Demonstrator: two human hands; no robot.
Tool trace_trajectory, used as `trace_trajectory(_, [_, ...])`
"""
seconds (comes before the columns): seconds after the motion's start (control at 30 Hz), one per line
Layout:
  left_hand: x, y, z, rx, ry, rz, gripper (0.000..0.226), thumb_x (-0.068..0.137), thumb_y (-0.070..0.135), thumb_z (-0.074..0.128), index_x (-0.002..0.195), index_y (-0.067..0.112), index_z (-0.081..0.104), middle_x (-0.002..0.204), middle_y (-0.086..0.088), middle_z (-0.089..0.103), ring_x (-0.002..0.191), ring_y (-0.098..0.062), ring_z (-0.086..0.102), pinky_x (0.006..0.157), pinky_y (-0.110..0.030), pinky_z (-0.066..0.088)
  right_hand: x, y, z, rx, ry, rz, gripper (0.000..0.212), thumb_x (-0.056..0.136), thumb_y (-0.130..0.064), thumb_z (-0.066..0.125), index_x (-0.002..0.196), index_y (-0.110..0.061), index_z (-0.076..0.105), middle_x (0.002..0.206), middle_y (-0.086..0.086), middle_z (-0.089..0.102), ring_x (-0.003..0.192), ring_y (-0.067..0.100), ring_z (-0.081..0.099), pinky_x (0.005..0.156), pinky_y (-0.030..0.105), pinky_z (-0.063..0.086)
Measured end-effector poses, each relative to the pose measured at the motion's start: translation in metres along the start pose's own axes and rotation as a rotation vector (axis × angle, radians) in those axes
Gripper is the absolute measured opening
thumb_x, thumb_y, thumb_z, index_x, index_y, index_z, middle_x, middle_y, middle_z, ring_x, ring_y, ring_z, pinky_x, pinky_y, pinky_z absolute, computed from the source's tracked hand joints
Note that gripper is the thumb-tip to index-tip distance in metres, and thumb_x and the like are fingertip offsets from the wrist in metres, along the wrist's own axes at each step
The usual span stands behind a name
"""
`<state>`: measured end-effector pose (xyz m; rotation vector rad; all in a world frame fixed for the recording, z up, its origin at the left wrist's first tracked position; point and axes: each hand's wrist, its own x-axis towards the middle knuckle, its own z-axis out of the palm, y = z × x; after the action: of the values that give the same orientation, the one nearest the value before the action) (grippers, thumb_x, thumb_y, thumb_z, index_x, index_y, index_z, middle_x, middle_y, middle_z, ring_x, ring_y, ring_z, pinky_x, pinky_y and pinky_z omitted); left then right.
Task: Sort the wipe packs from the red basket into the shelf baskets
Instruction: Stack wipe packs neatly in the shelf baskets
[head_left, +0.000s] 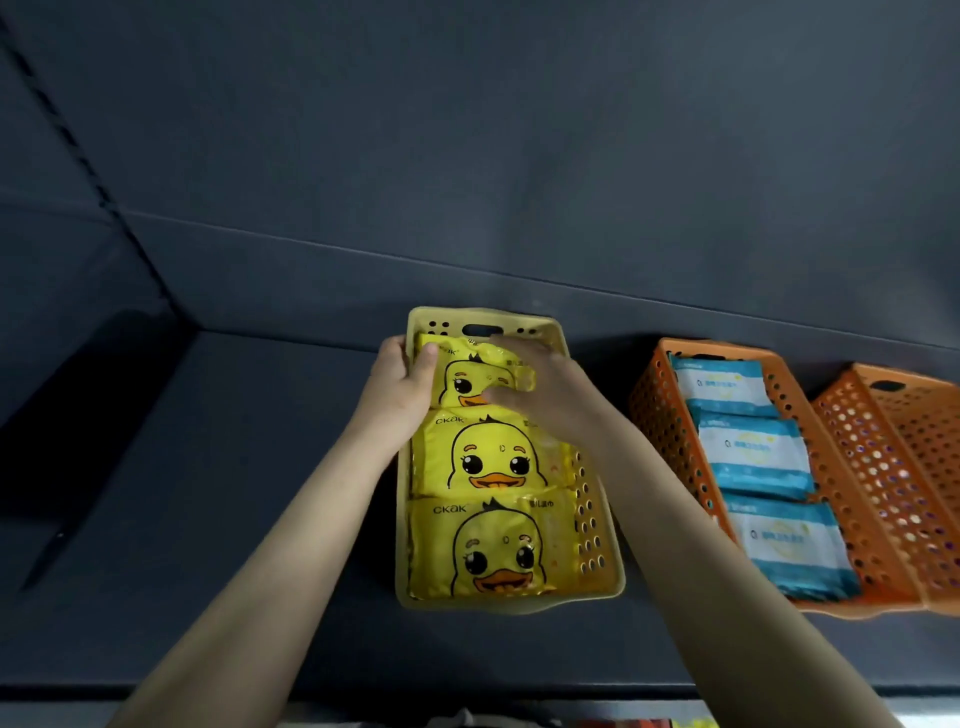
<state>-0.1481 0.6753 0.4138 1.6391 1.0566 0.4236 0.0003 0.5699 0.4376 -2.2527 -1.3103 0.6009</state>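
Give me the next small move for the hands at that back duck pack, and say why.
Probably press the rear duck pack down flat, then let go. It sits crumpled at the back of the yellow basket, the right hand spread on it, while the left hand grips the basket's rim, thumb on the pack.

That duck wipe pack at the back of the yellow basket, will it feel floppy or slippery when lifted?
Probably floppy: the back duck pack is crumpled at its right end. Likely a bit slippery: its film shines.
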Motion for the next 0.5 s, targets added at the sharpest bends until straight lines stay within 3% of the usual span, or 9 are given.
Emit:
trace_trajectory(0.1, [-0.01, 0.012, -0.003, 0.142, 0.074, 0.058, 0.039, 0.097, 0.044, 0.05, 0.119, 0.013, 0.056, 0.119, -0.006, 0.056, 0.112, -0.027, 0.055, 0.09, -0.04, 0.046, -0.024, -0.002, -0.031, -0.04, 0.086, -0.068, 0.061, 0.088, -0.037, 0.068, 0.142, -0.026, 0.044, 0.141, -0.002, 0.052, 0.126, 0.015, 0.048, 0.093, 0.022, 0.036])
trace_trajectory(0.23, [-0.044, 0.044, 0.01, 0.352, 0.236, 0.268, 0.043, 0.094, 0.038, 0.057, 0.132, 0.018, 0.053, 0.142, -0.01, 0.042, 0.129, -0.035, 0.038, 0.105, -0.045, 0.034, -0.081, 0.017, -0.076, -0.081, 0.301, -0.087, 0.044, 0.09, -0.027, 0.067, 0.131, -0.016, 0.057, 0.129, 0.005, 0.061, 0.119, 0.02, 0.055, 0.094, 0.02, 0.038])
trace_trajectory(0.4, [-0.123, 0.078, 0.078, 0.381, 0.136, 0.552, 0.033, 0.093, 0.025, 0.06, 0.123, 0.012, 0.061, 0.127, -0.011, 0.057, 0.12, -0.032, 0.05, 0.104, -0.035, 0.036, -0.2, 0.09, -0.105, -0.056, 0.494, 0.107, 0.038, 0.089, -0.022, 0.068, 0.125, -0.013, 0.063, 0.124, 0.007, 0.064, 0.114, 0.023, 0.058, 0.086, 0.013, 0.032])
trace_trajectory(0.5, [-0.194, 0.072, 0.14, 0.459, 0.056, 0.756, 0.029, 0.09, 0.02, 0.062, 0.117, 0.008, 0.064, 0.122, -0.01, 0.061, 0.113, -0.032, 0.055, 0.1, -0.042, 0.041, -0.297, 0.146, -0.1, -0.071, 0.529, 0.236, 0.04, 0.089, -0.02, 0.067, 0.127, -0.009, 0.06, 0.118, 0.012, 0.065, 0.11, 0.03, 0.059, 0.077, 0.018, 0.032])
